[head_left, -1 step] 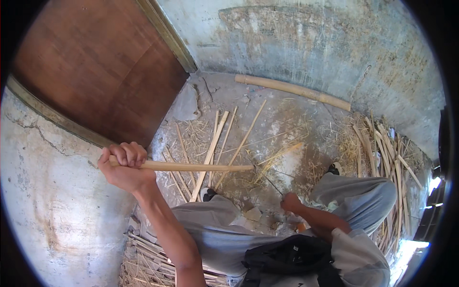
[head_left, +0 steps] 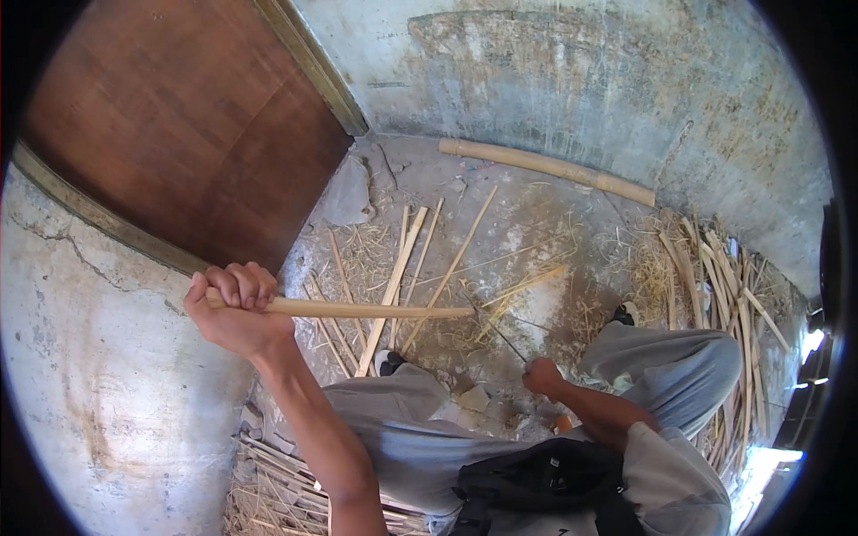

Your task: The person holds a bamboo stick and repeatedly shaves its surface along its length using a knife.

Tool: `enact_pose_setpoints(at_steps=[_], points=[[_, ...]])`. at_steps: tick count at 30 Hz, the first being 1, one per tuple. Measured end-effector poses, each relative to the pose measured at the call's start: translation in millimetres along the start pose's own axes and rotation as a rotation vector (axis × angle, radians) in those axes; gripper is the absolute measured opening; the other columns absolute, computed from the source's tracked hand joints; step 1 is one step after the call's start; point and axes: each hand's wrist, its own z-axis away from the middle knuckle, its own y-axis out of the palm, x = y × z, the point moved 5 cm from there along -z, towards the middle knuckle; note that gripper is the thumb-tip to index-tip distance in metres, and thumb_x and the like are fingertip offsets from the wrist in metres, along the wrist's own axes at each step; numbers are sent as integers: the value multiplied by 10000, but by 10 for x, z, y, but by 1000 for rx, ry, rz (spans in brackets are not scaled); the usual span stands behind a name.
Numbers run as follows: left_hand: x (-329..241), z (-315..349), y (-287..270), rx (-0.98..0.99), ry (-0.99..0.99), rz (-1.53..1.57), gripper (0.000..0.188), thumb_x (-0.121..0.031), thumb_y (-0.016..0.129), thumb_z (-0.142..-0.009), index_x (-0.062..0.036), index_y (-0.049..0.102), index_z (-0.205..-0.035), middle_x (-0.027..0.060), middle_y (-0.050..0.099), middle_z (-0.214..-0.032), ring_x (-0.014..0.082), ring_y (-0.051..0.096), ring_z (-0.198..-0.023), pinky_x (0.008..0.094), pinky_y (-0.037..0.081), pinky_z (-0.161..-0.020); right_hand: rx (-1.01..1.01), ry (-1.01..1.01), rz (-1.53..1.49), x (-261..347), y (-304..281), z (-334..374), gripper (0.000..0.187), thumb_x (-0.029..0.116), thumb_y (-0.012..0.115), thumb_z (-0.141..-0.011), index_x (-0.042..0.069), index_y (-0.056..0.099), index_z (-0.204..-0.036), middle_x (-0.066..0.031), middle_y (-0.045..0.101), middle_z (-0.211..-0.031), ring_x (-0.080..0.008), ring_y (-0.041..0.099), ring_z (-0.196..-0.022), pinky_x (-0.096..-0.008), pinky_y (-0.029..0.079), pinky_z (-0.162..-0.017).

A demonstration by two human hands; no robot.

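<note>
My left hand [head_left: 234, 308] is at the left, closed around one end of a pale bamboo strip [head_left: 375, 311]. The strip runs level to the right, above the floor. Its far end meets a thin dark blade-like tool [head_left: 508, 341], seen almost edge-on, so its exact kind is unclear. Lower right of that point, my right hand [head_left: 542, 376] is closed on the tool's near end, hiding its handle. Pale curled shavings [head_left: 500, 308] lie around where the strip and tool meet.
Several loose strips [head_left: 393, 286] lie on the floor beyond the held one. A bamboo pole [head_left: 545, 165] rests along the far wall. Bundles of strips are piled at the right [head_left: 746, 330] and lower left [head_left: 281, 482]. A brown door [head_left: 188, 116] stands at upper left.
</note>
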Motion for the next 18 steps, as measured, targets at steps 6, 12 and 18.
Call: enact_pose_setpoints(at_steps=[6, 12, 18], points=[[37, 31, 120, 24, -11, -36, 373, -279, 443, -853, -149, 256, -557, -1, 218, -474, 111, 178, -421, 257, 181, -390, -197, -22, -315, 1139, -1012, 144, 297, 246, 618, -722, -46, 644, -765, -284, 616, -730, -453, 619, -756, -501, 503, -749], [-25, 35, 179, 19, 14, -4, 393, -298, 427, -874, -146, 266, -549, 1, 237, -454, 101, 174, -404, 244, 177, -379, -55, 3, -18, 4, 64, 51, 248, 218, 613, -694, -16, 656, -765, -256, 609, -680, -434, 616, -700, -495, 503, -686], [37, 63, 183, 73, -32, 17, 381, -278, 434, -861, -153, 241, -558, 0, 205, -474, 112, 172, -421, 257, 174, -391, -99, 75, 14, 164, -78, 89, 224, 208, 562, -732, 8, 661, -752, -246, 624, -739, -423, 616, -727, -484, 500, -707]])
